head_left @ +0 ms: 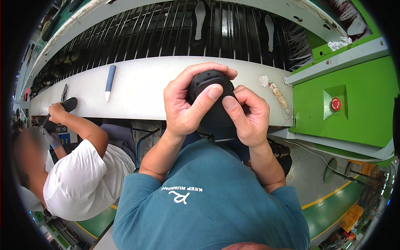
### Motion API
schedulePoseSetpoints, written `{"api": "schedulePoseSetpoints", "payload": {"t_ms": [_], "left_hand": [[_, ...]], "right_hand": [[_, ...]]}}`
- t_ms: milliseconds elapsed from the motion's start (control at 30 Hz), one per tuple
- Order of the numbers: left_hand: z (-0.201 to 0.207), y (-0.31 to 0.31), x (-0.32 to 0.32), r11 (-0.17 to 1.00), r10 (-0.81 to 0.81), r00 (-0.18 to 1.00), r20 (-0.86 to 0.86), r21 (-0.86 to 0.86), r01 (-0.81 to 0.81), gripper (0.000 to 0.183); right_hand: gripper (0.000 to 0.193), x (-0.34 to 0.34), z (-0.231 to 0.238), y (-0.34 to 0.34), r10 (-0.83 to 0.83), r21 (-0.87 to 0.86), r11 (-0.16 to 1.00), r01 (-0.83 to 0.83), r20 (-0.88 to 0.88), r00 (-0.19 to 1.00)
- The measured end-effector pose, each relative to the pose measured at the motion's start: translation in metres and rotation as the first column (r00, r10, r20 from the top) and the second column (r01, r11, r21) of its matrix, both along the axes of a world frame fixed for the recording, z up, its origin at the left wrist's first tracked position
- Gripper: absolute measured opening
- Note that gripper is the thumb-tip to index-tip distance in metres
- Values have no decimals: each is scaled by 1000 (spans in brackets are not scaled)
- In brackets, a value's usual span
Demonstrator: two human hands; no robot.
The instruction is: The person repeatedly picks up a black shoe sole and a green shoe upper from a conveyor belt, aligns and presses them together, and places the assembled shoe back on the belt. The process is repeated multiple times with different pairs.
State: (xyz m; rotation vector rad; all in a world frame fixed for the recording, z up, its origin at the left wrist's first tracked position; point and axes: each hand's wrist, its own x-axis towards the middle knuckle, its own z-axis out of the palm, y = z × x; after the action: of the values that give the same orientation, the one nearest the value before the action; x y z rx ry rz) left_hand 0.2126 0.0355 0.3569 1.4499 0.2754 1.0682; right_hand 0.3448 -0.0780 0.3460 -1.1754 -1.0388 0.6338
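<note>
A black shoe [218, 109] is held up in both my hands over the near edge of the white bench, its mesh-like rounded end pointing away from me. My left hand [182, 99] wraps round the left side and top of that end, thumb pressed on the black surface. On the right side my right hand [252, 116] grips it with bent fingers, its thumb pressing close to the left thumb. The lower part of the shoe is dark and partly hidden by my hands.
The white bench [141, 89] carries a blue-handled tool [110, 83] and a tan wrapped stick [280, 98] by a white round piece [263, 81]. Beyond runs a roller conveyor [162, 31] with shoes. A green machine [312, 112] stands right; a co-worker [87, 179] holding a black shoe sits left.
</note>
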Motion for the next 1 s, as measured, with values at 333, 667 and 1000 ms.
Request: {"api": "schedulePoseSetpoints", "payload": {"t_ms": [333, 667, 1000], "left_hand": [[0, 0, 1, 1000, 6, 1000, -3, 4, -6, 45], [-3, 1, 0, 1000, -26, 999, 48, 1, 26, 31], [-2, -1, 1, 1000, 8, 1000, 3, 5, -8, 44]], "right_hand": [[26, 0, -2, -1, 0, 3, 1000, 0, 3, 1000], [25, 0, -2, -1, 6, 5, 1000, -6, -2, 1000], [24, 1, -2, -1, 4, 5, 1000, -4, -3, 1000]]}}
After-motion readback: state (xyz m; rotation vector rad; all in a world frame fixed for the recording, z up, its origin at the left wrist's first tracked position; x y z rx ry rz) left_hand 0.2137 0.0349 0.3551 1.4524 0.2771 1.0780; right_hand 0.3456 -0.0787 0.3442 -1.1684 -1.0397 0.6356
